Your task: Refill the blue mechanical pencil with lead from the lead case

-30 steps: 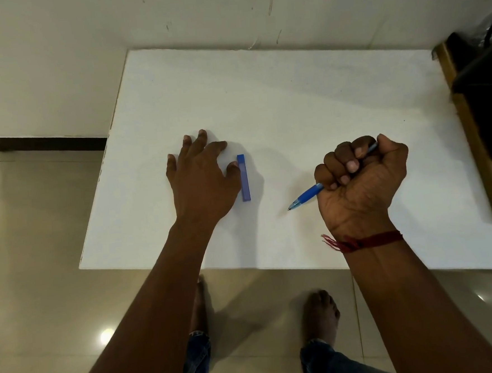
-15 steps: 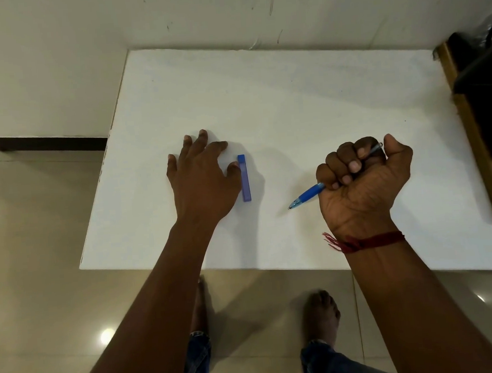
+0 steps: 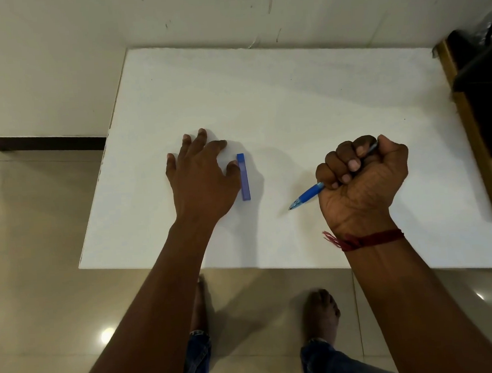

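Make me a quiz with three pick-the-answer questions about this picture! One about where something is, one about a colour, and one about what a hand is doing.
1. Where does the lead case lie?
A. on the floor
B. on the white table, beside the left hand
C. under the table

2. What colour is the thread round the right wrist?
A. red
B. green
C. yellow

3. What is the right hand doing with the blue mechanical pencil?
A. lying flat beside it
B. pointing at it
C. gripping it in a fist

Answers:
1 B: the case lies on the tabletop next to the left thumb.
2 A: the band is dark red.
3 C: the fist is closed round the barrel, and the tip pokes out below.
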